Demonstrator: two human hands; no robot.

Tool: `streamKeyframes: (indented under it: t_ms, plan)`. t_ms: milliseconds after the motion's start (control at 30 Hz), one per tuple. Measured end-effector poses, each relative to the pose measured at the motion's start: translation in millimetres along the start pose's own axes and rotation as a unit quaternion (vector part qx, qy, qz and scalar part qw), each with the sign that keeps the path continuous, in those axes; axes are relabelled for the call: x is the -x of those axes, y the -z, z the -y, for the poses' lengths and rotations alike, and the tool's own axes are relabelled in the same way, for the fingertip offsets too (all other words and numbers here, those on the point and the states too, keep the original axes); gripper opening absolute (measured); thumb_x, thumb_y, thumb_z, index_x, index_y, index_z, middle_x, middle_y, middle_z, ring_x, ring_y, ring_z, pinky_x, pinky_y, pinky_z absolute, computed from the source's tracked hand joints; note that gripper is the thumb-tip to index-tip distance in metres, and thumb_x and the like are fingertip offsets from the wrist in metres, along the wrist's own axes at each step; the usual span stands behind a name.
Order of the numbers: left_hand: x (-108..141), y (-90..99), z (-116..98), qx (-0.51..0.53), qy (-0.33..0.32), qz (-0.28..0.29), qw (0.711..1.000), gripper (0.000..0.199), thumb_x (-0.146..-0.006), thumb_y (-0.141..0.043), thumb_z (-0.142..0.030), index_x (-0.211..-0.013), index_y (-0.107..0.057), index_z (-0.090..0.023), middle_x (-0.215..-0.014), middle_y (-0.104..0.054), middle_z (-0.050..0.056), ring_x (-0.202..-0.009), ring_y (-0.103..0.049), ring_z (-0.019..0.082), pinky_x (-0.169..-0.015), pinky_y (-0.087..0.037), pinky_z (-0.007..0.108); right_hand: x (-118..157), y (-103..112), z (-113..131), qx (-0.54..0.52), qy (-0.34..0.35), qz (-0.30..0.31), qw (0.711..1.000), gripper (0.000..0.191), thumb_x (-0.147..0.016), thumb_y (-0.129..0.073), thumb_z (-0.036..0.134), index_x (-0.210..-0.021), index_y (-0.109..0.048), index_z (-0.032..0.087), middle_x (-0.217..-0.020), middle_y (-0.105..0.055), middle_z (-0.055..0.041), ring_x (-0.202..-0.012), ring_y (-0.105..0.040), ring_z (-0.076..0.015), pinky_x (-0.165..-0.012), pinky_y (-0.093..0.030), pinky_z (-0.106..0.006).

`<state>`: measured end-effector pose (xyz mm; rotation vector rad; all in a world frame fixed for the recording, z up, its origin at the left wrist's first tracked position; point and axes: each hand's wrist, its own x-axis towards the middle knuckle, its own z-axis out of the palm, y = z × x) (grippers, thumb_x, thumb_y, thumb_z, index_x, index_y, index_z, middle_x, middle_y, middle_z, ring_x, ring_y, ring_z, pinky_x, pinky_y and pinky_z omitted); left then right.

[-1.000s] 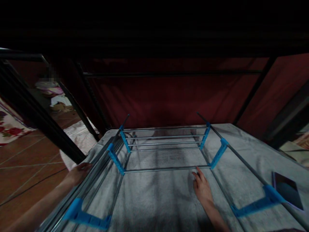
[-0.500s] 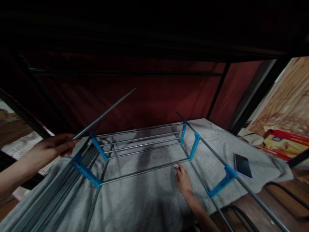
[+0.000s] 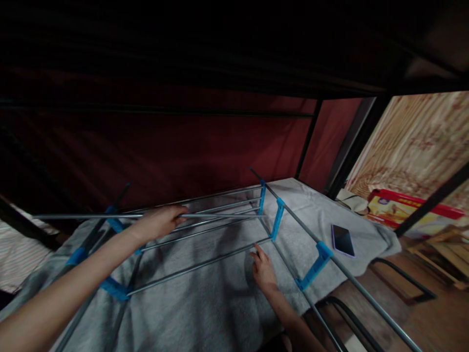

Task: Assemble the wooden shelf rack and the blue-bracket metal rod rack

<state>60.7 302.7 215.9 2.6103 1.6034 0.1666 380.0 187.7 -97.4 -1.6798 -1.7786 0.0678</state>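
Note:
My left hand (image 3: 161, 222) is closed around a thin grey metal tube (image 3: 91, 215), held almost level above the rack. Beneath it lies a partly built rack of metal tubes with blue plastic connectors (image 3: 277, 220). Several crossbars join its two sides at the far end. My right hand (image 3: 263, 269) is by the right end of the nearest crossbar (image 3: 205, 262), index finger stretched out and fingers apart. Its fingertip is at the bar; whether it presses on it I cannot tell. My left forearm hides part of the rack's left side.
A grey blanket (image 3: 183, 318) lies under the rack. On it at the right is a phone (image 3: 343, 239). Black metal posts (image 3: 361, 142) and a dark surface overhead frame the space, with a red cloth (image 3: 183, 151) behind. A red and yellow box (image 3: 410, 210) stands at far right.
My left hand has moved right and inward with the tube, which has swung from slanting upward to nearly level across the rack. My right hand stays by the crossbar. The view has turned right.

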Motion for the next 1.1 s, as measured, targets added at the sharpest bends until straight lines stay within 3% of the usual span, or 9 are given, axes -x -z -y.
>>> streamKeyframes:
  t_ms: [100, 333, 567, 767, 933, 1100]
  plan:
    - [-5, -16.8, -32, -0.039, -0.056, 0.033, 0.997, 0.034, -0.088, -0.044, -0.046, -0.107, -0.068, -0.031, -0.106, -0.072, 0.004, -0.097, -0.066, 0.023, -0.079, -0.047, 0.029, 0, 2, 1, -0.012, -0.011, 0.011, 1.000, 0.055, -0.076, -0.041, 0.003, -0.124, -0.060, 0.022, -0.151, -0.038, -0.0050, -0.129, -0.045, -0.0241, -0.105, -0.043, -0.043]
    - [1, -73.9, -72, -0.072, -0.025, 0.032, 0.997, 0.027, -0.091, -0.043, -0.027, -0.100, -0.069, -0.024, -0.106, -0.071, 0.011, -0.094, -0.067, 0.026, -0.085, -0.047, 0.039, -1, 8, 6, -0.026, -0.017, 0.018, 0.999, 0.055, -0.077, -0.040, 0.002, -0.125, -0.060, 0.022, -0.152, -0.036, -0.0024, -0.131, -0.044, -0.0287, -0.103, -0.045, -0.047]
    - [32, -127.0, -71, -0.056, 0.009, 0.028, 0.998, 0.036, -0.094, -0.034, -0.027, -0.114, -0.063, -0.021, -0.111, -0.070, 0.012, -0.097, -0.067, 0.028, -0.083, -0.049, 0.040, -1, 8, 5, -0.039, -0.018, 0.003, 0.999, 0.060, -0.073, -0.045, -0.001, -0.124, -0.061, 0.027, -0.151, -0.039, -0.0017, -0.128, -0.048, -0.0313, -0.101, -0.047, -0.051]
    - [57, -158.4, -68, -0.006, 0.057, 0.026, 0.998, 0.039, -0.096, -0.031, -0.034, -0.117, -0.062, -0.024, -0.115, -0.070, 0.007, -0.098, -0.068, 0.025, -0.083, -0.050, 0.036, 0, 5, 2, -0.033, -0.019, 0.005, 0.999, 0.059, -0.074, -0.046, -0.001, -0.124, -0.061, 0.027, -0.154, -0.035, 0.0005, -0.129, -0.048, -0.0272, -0.104, -0.046, -0.044]
    - [63, -174.4, -66, 0.044, 0.067, 0.012, 0.997, 0.041, -0.096, -0.030, -0.039, -0.119, -0.062, -0.025, -0.118, -0.069, 0.005, -0.101, -0.067, 0.024, -0.085, -0.049, 0.034, 0, 5, 2, -0.001, -0.016, 0.006, 1.000, 0.057, -0.075, -0.045, -0.002, -0.123, -0.061, 0.024, -0.152, -0.037, -0.0033, -0.129, -0.048, -0.0257, -0.105, -0.046, -0.042]
    - [62, -178.2, -67, 0.051, 0.072, 0.009, 0.996, 0.042, -0.096, -0.031, -0.039, -0.120, -0.062, -0.024, -0.118, -0.068, 0.004, -0.100, -0.066, 0.025, -0.084, -0.050, 0.037, 1, 2, 3, 0.027, -0.011, 0.011, 1.000, 0.053, -0.077, -0.044, -0.002, -0.122, -0.062, 0.019, -0.153, -0.035, -0.0076, -0.131, -0.045, -0.0249, -0.107, -0.043, -0.036]
